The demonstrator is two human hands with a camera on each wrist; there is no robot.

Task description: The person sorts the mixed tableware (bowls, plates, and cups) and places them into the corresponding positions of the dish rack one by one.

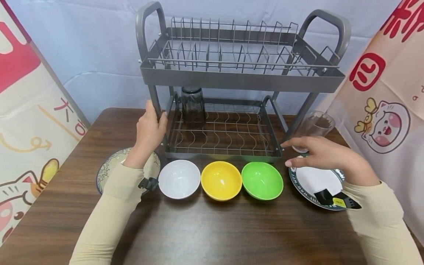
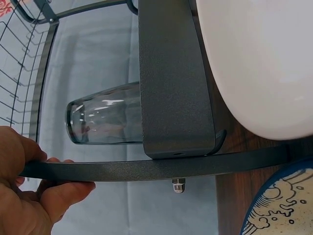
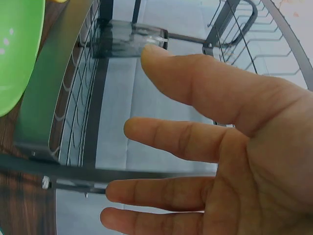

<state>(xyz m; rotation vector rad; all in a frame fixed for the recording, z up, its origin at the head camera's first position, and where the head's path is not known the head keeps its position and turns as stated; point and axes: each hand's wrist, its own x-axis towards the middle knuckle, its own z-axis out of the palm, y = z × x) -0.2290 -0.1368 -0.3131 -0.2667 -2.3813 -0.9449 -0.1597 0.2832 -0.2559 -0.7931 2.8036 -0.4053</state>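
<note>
The rack's [image 1: 241,80] left post [image 1: 154,97] is gripped by the left hand [image 1: 149,132], below the upper tier; in the left wrist view, the post is seen caught between thumb and fingers. By the right hand [image 1: 319,156] nothing is held: its fingers are spread and reached out towards the rack's lower right corner, near the right post [image 1: 304,114]. Whether the rack is touched by these fingertips cannot be told.

The rack is stood on the table [image 1: 212,235], behind a row of three bowls, and is made up of two grey tiers. The upper tier is fitted with upright wire dividers and flanked by two curved handles [image 1: 342,35]. On the lower tier [image 1: 222,157], whose base is formed of wavy wires, a dark glass [image 1: 193,106] is set near the left end.

Along the rack's front edge, the white bowl [image 1: 179,179], the yellow bowl [image 1: 221,181] and the green bowl [image 1: 262,180] are lined up from left to right. To their left a patterned dish [image 1: 105,175] is placed, partly covered by the left forearm. To their right a dark-rimmed plate [image 1: 299,186] is laid, partly hidden by the right hand and wrist. Beyond that plate, beside the right post, a clear glass [image 1: 318,123] is placed on the table. The background is filled by a pale blue cloth [image 1: 99,55], with cartoon-printed panels at both sides.
</note>
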